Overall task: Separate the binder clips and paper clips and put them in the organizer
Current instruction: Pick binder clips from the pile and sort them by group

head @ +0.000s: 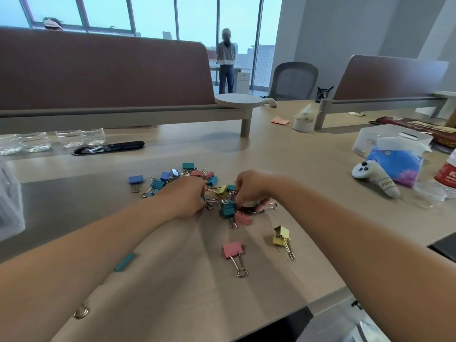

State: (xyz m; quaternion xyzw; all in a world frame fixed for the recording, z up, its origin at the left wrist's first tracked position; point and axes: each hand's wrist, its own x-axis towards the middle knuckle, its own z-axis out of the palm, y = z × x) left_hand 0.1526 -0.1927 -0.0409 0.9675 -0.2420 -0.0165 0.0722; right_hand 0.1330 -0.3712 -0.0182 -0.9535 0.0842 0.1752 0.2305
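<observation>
A heap of coloured metal binder clips (212,180) is lying mid-desk on the pale wooden desk (308,169). The left hand (187,197) is digging into the heap's 7 o'clock side with its fingers curled down, but whether they are gripping a clip cannot be told. The right hand (249,188) is curling over clips at 4 o'clock, its grasp equally hidden. A pink binder clip (233,250) and a yellow binder clip (281,236) are lying apart towards 6 o'clock. Clear plastic cups (81,138) are standing at 10 o'clock, and a white game controller (370,175) is resting at 3 o'clock.
</observation>
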